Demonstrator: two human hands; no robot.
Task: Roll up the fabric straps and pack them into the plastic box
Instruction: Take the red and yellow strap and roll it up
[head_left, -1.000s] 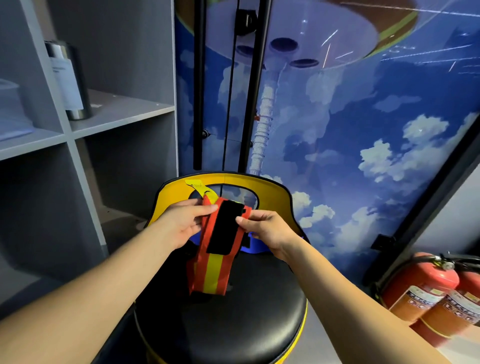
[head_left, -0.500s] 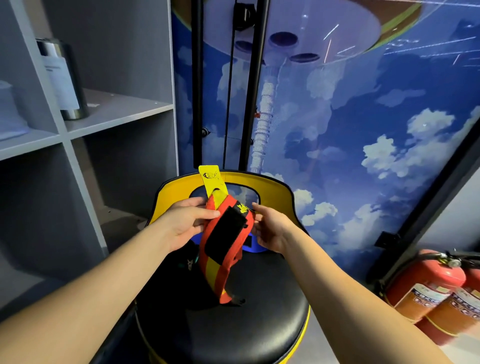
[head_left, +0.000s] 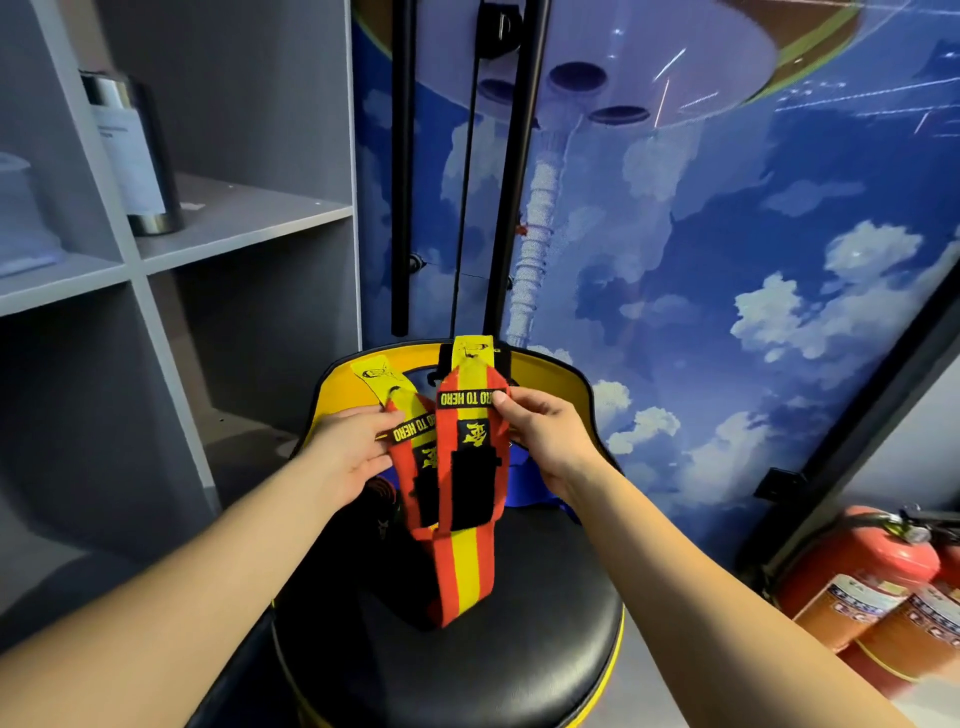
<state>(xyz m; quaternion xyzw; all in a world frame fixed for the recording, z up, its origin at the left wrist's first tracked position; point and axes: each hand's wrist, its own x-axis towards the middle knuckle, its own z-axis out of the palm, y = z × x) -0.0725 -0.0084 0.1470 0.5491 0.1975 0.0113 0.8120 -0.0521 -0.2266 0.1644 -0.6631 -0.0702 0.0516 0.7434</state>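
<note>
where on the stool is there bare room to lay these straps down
The front of the black stool seat is bare, between the two forearms and the near rim. The back is crowded: the left hand and right hand hold the red and yellow straps above it, with something blue behind them by the yellow backrest.

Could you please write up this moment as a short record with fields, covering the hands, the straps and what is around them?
left hand: pinches the left strap end
right hand: pinches the right strap end
fabric straps: red with a yellow stripe, black patches, lettering "TO HERO"; unrolled, lower end hanging onto the seat
stool: black round seat, yellow backrest, under the straps
plastic box: cannot be made out
shelf: grey, at left, holds a metal cylinder
fire extinguishers: red, at lower right
</note>
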